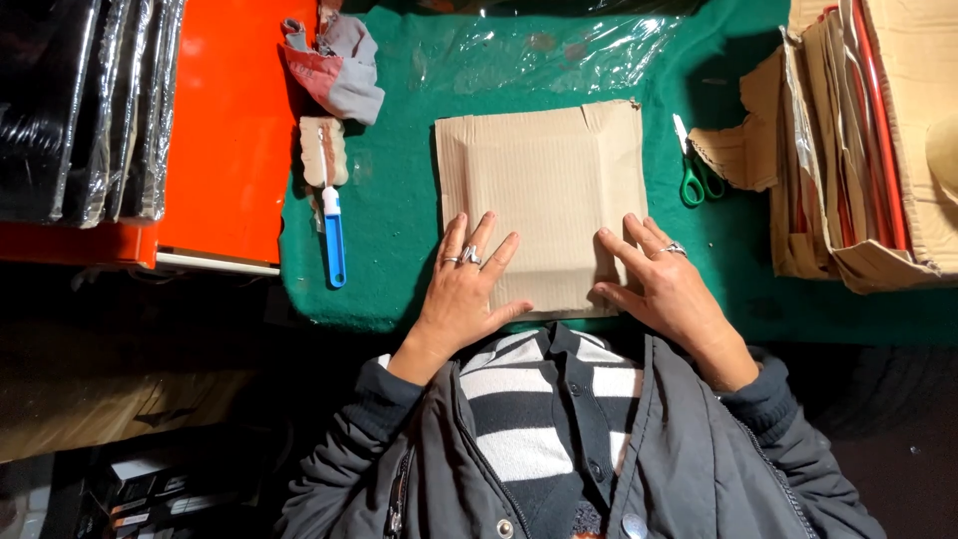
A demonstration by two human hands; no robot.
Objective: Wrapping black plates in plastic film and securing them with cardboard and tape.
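Note:
A folded brown cardboard piece [544,190] lies flat on the green cloth-covered table [399,215]. My left hand [464,289] rests palm down on its near left part, fingers spread, with rings on two fingers. My right hand [664,284] presses flat on its near right edge, fingers apart, also wearing a ring. Neither hand grips anything.
Green-handled scissors [691,170] lie right of the cardboard. A blue-handled brush [329,190] and a grey-red glove [339,60] lie to the left. Clear plastic film [559,50] sits behind. A cardboard stack [868,150] stands right; an orange surface [230,120] with wrapped black items [90,100] is at left.

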